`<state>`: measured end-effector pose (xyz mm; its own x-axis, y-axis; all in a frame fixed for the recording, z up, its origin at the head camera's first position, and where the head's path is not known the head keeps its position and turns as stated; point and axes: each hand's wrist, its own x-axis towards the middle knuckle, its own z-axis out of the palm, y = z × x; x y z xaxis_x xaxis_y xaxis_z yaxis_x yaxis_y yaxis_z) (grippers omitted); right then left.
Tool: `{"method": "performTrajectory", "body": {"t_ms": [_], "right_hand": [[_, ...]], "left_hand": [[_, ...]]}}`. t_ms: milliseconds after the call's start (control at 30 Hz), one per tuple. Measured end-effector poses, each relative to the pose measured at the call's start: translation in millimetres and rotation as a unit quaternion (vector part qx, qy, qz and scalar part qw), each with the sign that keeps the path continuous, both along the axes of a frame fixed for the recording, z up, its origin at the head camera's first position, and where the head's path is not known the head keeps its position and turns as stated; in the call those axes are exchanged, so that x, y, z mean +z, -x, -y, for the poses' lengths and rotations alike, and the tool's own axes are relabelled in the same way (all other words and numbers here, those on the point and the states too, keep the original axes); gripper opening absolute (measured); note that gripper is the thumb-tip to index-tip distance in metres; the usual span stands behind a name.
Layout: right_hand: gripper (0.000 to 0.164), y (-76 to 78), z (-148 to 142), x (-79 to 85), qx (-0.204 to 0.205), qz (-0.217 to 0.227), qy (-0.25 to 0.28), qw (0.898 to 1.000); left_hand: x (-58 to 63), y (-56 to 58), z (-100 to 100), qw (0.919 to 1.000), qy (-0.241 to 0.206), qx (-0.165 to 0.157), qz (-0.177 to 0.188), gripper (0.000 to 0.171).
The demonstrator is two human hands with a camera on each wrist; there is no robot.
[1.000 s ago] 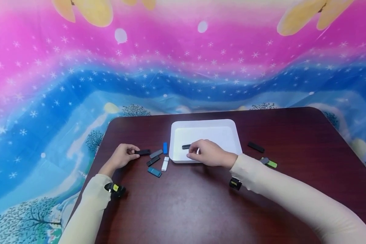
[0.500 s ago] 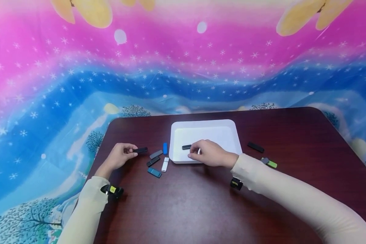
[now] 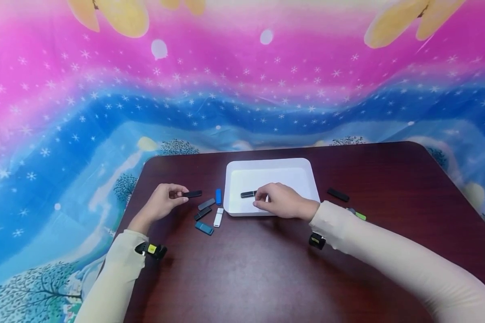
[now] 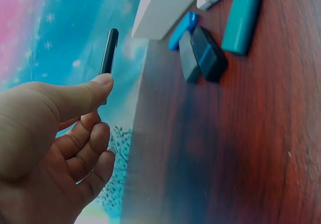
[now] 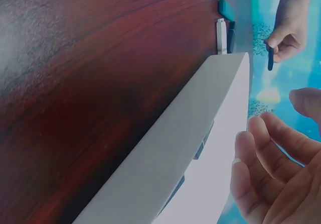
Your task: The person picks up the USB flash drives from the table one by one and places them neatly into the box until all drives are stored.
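Observation:
My left hand [image 3: 161, 200] pinches a black USB stick [image 4: 109, 53] between thumb and fingers, raised above the left part of the table. My right hand [image 3: 282, 199] hovers over the near side of a white tray [image 3: 270, 164], holding nothing. In the right wrist view, its thumb stands apart from loosely bent fingers [image 5: 248, 148]. Under these fingertips, inside the tray, lies a dark USB stick [image 3: 248, 194], its right end hidden by the hand. The right wrist view shows two dark pieces within the tray, partly covered by its wall.
Left of the tray lie blue [image 3: 218, 196], grey [image 3: 206, 204], black [image 3: 203, 214], white [image 3: 218, 217] and teal [image 3: 204, 228] USB sticks. To its right are a black stick [image 3: 338, 194] and a green one [image 3: 361, 216] partly behind the right sleeve. A printed cloth hangs behind the table.
My left hand has lifted the black USB stick off the table, drawing back slightly, then moving up and right. My right hand has shifted slightly right over the tray, exposing more of the stick there.

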<state>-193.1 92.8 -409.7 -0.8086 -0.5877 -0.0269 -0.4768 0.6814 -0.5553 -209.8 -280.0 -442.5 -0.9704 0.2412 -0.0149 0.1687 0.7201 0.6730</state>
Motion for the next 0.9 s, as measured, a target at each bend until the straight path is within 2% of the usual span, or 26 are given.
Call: {"method": "performTrajectory", "body": {"t_ms": [300,633,900], "right_hand": [[0.015,4.9,-7.3,1.4,-0.014,-0.002,0.003,1.000],[0.014,7.3,-23.2,3.3,-0.040,0.011,0.011,0.999],[0.016,10.9,-39.3,0.4,-0.048,0.007,0.016,0.999]], "left_hand": [[16.1,3.3,-19.0,0.9995,0.006,-0.027,-0.018,0.017],[32.2,10.9,-46.1,0.9988,-0.003,-0.045,-0.016,0.017],[36.9,17.8,-68.4,0.9988,-0.007,-0.046,-0.013,0.021]]}}
